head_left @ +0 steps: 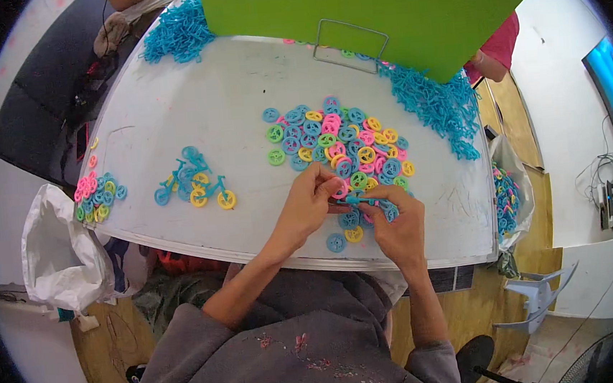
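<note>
My left hand (307, 202) and my right hand (401, 229) meet over the near edge of a pile of small plastic wheels (352, 143) in pink, blue, yellow and green. Between them is a blue plastic toy bicycle frame (355, 200), pinched in my right fingers. The left thumb and forefinger are closed on a pink toy wheel (340, 187) at the frame's left end; the fingers hide part of both. To the left lie several blue toy bicycles (194, 180) with wheels fitted, overlapping one another.
Heaps of blue plastic parts (425, 103) flank an upright green panel (379, 13) with a wire handle. A smaller wheel pile (98, 197) sits at the white table's (241, 88) left edge. White bags (62, 247) hang at both sides. Other people's arms (492, 65) show at the far side.
</note>
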`<action>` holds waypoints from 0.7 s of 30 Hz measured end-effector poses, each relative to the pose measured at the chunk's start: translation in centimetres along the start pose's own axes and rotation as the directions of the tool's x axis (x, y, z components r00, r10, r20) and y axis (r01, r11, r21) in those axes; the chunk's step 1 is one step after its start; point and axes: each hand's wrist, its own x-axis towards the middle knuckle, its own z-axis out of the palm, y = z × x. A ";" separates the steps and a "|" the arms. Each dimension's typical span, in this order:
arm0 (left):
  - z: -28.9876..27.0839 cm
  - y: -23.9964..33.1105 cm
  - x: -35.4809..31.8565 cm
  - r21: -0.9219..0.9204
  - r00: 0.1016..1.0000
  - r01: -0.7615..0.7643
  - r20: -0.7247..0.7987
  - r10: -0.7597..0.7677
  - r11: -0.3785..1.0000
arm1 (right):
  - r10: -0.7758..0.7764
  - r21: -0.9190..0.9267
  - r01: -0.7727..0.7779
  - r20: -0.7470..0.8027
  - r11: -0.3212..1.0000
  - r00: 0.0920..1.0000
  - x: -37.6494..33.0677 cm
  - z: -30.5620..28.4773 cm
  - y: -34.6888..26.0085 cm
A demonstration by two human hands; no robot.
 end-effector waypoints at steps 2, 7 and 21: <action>0.2 0.5 -0.1 0.133 0.999 0.000 -0.043 0.005 0.991 | -0.011 0.014 0.011 0.016 1.000 1.000 0.2 -0.2 0.0; 0.8 1.5 -1.0 0.418 0.980 -0.148 -0.061 0.190 0.896 | 0.094 0.056 -0.101 0.107 0.993 0.990 0.3 -0.4 0.2; 1.0 0.4 -1.7 0.507 0.911 -0.330 -0.049 0.409 0.796 | 0.286 0.194 -0.302 0.106 0.933 0.952 0.5 -0.3 0.1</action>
